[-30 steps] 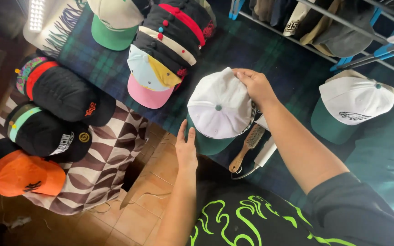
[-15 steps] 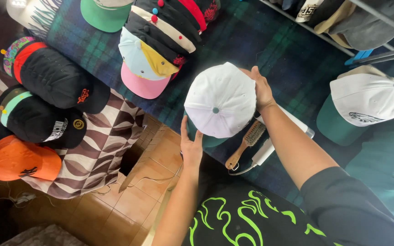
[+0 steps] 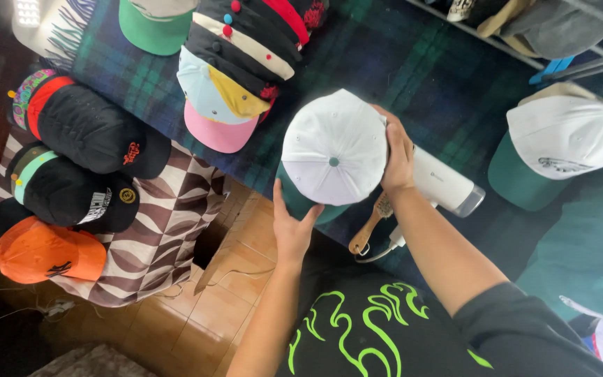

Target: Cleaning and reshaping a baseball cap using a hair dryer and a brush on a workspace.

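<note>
White cap (image 3: 334,148) with green brim: held between both hands, just above the near edge of the plaid-covered worktop (image 3: 413,77). Left hand (image 3: 291,225) fingers closed on the brim from below/near side, thumb up against the crown edge. Right hand (image 3: 397,155) fingers wrapped round the crown's right side, cupping it, not fully closed. Cap sits crown-up, top button facing the camera; long axis runs brim-to-back, brim pointing toward the person's left hand, so left hand is on the brim end, right on the crown.

Just right of the right fingers: white cylindrical appliance (image 3: 444,183) lying on the worktop. Below the right wrist: wooden brush (image 3: 369,227). Further right: second white cap with green brim (image 3: 560,148). Left of the left fingers, apart: stack of caps, pink brim lowest (image 3: 235,87); beyond, black caps (image 3: 99,132) and an orange cap (image 3: 47,251) on a patterned cloth (image 3: 165,237).
</note>
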